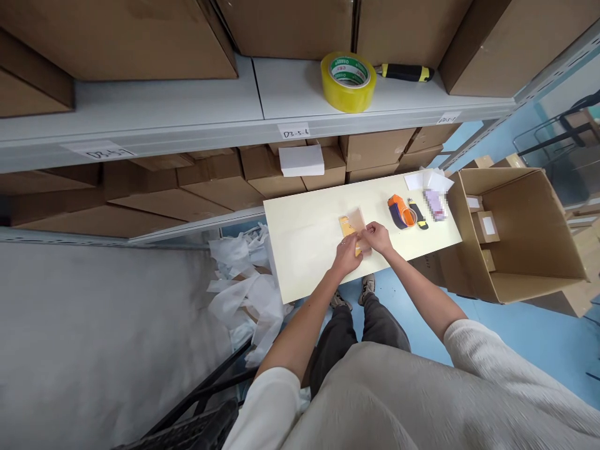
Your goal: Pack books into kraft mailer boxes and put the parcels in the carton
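Over the pale table (304,250), my left hand (347,255) has its fingers closed on a small flat packet (347,226), yellow on one side with a pinkish-brown sheet or flap along the other. My right hand (377,239) pinches the right edge of that sheet, close beside the left fingertips. The fingers hide the packet's middle, and I cannot tell whether the sheet is part of it. Right of my hands lie an orange and dark-blue tape dispenser (397,209) and a black-and-yellow utility knife (417,214).
White papers (429,180) and a blurred purple item (435,205) lie at the table's right end. Beside it stands a large open carton (529,231) with small boxes inside. A shelf (187,106) ahead bears a yellow tape roll (349,97). Crumpled white wrapping (248,287) lies at left.
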